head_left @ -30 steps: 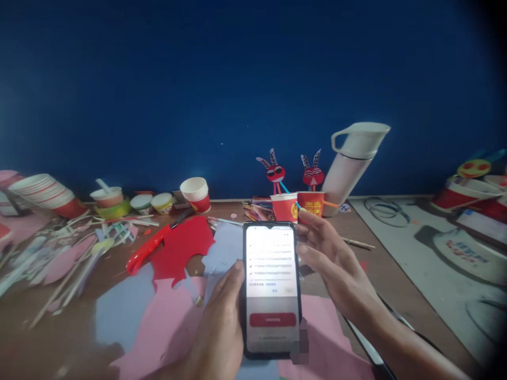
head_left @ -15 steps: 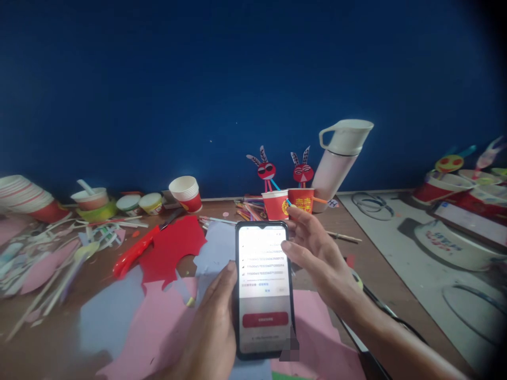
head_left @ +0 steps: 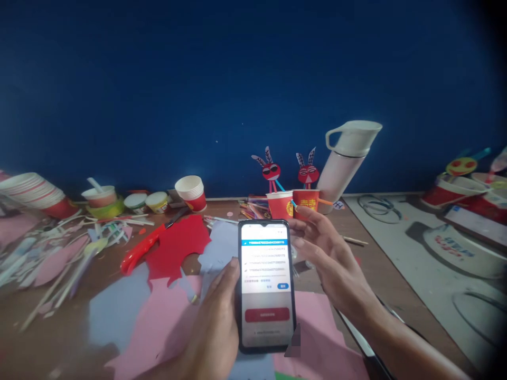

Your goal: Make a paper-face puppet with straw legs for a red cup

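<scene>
A black smartphone (head_left: 266,295) stands upright in front of me, its lit screen showing a list with one row in blue. My left hand (head_left: 219,311) grips it along the left edge, thumb on the side. Just off the phone's upper right edge hovers my right hand (head_left: 327,253), empty, its fingers slightly bent and apart. Beneath the phone lie pink paper (head_left: 317,327) and pale blue paper (head_left: 114,311). To the left, scissors with red handles (head_left: 142,248) rest beside cut red paper (head_left: 182,245).
Two red paper cups (head_left: 281,205) with red bug-like figures stand by the blue wall, beside a tilted white thermos (head_left: 344,163). Stacked cups (head_left: 190,192) and paper scraps (head_left: 106,235) are on the left. A grey mat (head_left: 407,253) covers the right side.
One list row on the phone screen has turned blue, and a blue button has appeared. My right hand has drawn back slightly from the screen. The view has shifted a little left.
</scene>
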Demonstrator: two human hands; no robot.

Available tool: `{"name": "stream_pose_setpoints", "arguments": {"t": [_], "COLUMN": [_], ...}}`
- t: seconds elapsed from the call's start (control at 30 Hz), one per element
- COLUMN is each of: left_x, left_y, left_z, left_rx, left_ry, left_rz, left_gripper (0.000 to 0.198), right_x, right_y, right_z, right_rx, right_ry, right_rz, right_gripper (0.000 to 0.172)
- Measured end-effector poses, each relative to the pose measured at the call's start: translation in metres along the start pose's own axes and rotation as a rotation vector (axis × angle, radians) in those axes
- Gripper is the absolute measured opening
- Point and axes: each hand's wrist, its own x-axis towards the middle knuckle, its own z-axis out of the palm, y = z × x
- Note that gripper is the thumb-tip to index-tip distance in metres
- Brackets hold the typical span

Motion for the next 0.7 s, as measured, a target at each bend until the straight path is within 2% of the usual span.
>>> {"name": "stream_pose_setpoints", "arguments": {"t": [0.1, 0.23, 0.37, 0.47, 0.63, 0.7], "left_x": [0.001, 0.002, 0.005, 0.007, 0.01, 0.011], "left_y": [0.001, 0.002, 0.005, 0.009, 0.014, 0.015], "left_z": [-0.002, -0.007, -0.009, -0.009, -0.01, -0.011], "left_rx": [-0.013, -0.014, -0.034, -0.049, -0.033, -0.034], "left_ry": [-0.018, -0.009, -0.005, -0.006, 0.105, 0.094], "left_rz": [0.014, 0.016, 0.086, 0.111, 0.144, 0.145], "left_gripper": [0.042, 0.046, 0.042, 0.04, 0.037, 0.036], "right_x": [0.0, -0.002, -0.003, -0.004, -0.006, -0.007], "right_y": [-0.001, -0.002, -0.002, 0.0, 0.006, 0.007], "right_z": [0.001, 0.002, 0.004, 0.005, 0.006, 0.008], "right_rx": [0.002, 0.012, 0.012, -0.005, -0.041, -0.06], "right_ry": [0.021, -0.02, -0.013, -0.054, -0.135, -0.147], "right_rz": [0.019, 0.024, 0.021, 0.048, 0.08, 0.079], "right_gripper": [0.047, 0.046, 0.047, 0.05, 0.054, 0.055]}}
